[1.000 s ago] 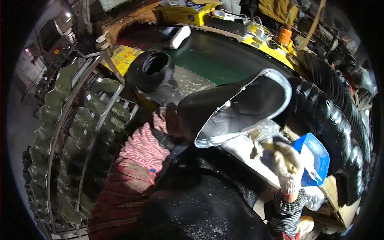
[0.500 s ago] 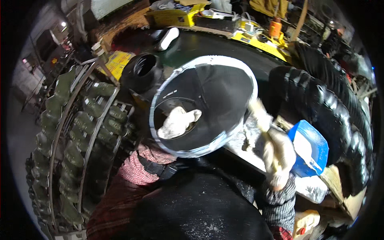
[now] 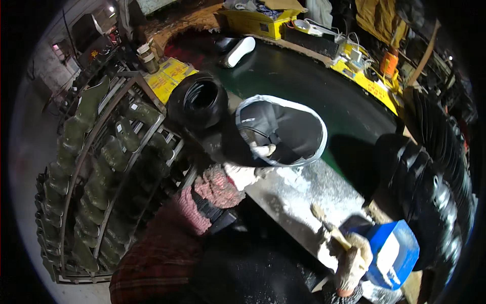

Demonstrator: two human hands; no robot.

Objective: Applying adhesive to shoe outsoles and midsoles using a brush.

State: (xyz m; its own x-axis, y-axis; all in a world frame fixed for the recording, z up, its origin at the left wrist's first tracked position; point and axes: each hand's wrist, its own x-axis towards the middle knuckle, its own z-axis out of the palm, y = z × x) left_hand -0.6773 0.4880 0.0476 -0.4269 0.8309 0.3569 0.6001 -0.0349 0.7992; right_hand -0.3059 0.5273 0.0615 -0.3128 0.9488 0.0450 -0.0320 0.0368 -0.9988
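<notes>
A black boot upper [image 3: 304,126] tilts toward me, its wide oval opening edged in white. My left hand [image 3: 240,175], in a white glove, is at the upper's near side, and gloved fingertips show inside the opening, closed on its wall. To the right, my gloved right hand [image 3: 353,261] is closed round the handle of a wooden brush [image 3: 330,229]. The brush head lies over a pale-smeared board [image 3: 291,195]. Right beside that hand stands a blue container [image 3: 409,256] with white matter inside.
Left of me, a rack [image 3: 114,202] holds rows of dark green boots. A round black open piece [image 3: 218,104] stands behind my left hand. A white-soled shoe [image 3: 239,52] lies on the dark bench [image 3: 283,71]. Glossy black rubbery pieces [image 3: 420,187] are stacked at right.
The upper has tipped and moved away, so its opening looks smaller and shows less of my left glove. My right hand has moved down from the rim with the brush. The view has shifted.
</notes>
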